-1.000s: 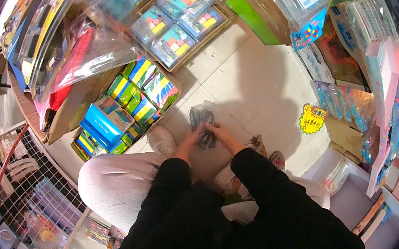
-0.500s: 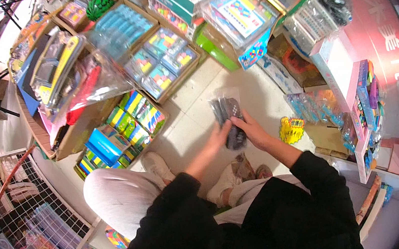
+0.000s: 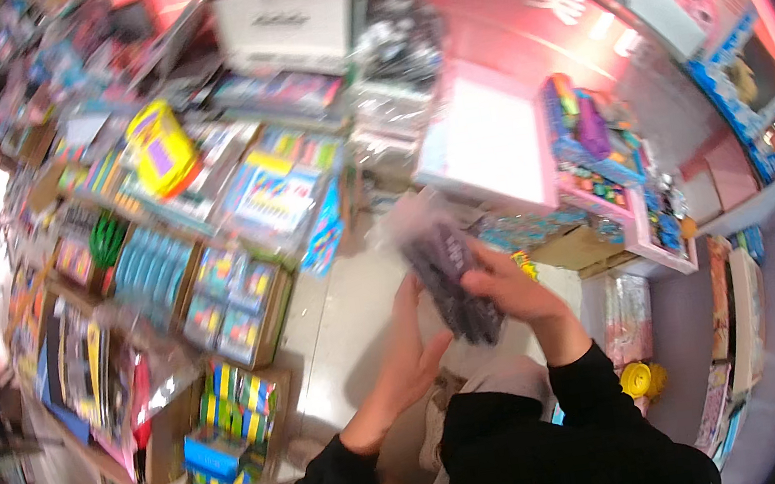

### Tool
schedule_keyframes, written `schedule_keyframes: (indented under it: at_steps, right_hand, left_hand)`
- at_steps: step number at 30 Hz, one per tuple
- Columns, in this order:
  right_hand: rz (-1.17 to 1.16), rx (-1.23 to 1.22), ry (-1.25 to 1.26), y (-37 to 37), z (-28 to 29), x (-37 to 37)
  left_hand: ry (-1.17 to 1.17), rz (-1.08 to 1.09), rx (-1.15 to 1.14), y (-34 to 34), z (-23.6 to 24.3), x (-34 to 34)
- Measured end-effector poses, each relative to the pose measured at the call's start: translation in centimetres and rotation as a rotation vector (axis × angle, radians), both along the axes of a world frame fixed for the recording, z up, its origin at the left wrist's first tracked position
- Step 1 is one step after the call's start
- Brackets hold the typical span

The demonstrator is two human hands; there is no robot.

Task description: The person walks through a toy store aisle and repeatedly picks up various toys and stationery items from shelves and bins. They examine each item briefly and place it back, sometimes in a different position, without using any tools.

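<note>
Far left: cardboard box [image 3: 237, 301] of colourful packs on the floor [image 3: 340, 327].
Left hand [image 3: 412, 337]: fingers flat against the packet's left side.
Packet [image 3: 451, 278]: dark, clear-wrapped, held between both hands above the floor.
Right hand [image 3: 511, 289]: fingers curled over the packet, pinching it.
Right: pink box [image 3: 483, 146].

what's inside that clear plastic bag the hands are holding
The clear bag holds a bundle of dark, purplish-black pieces, too blurred to identify. The right hand covers its lower right side, and the left hand sits behind its lower left edge.
</note>
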State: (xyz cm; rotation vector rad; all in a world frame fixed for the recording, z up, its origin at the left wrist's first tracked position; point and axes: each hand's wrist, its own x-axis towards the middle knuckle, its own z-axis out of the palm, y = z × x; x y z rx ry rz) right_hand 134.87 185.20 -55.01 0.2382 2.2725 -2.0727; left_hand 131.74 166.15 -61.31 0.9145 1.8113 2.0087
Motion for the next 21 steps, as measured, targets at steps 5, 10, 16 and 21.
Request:
schedule_keyframes:
  at_steps: [5, 10, 16, 21]
  right_hand:
    - [-0.223, 0.272, 0.045, 15.8, 7.8, -2.8]
    - [0.107, 0.774, -0.12, 24.3, 7.6, -12.8]
    - [0.524, 0.498, -0.422, 25.4, 2.5, -16.8]
    - [0.528, 0.541, -0.185, 24.4, 0.2, -15.0]
  left_hand:
    - [0.003, -0.055, -0.136, 4.1, 2.6, -1.1]
    - [0.389, 0.026, -0.273, 9.2, 4.8, -2.6]
    - [0.703, 0.088, -0.498, 12.4, 6.8, -5.8]
    - [1.028, 0.058, -0.706, 16.8, 5.8, -8.1]
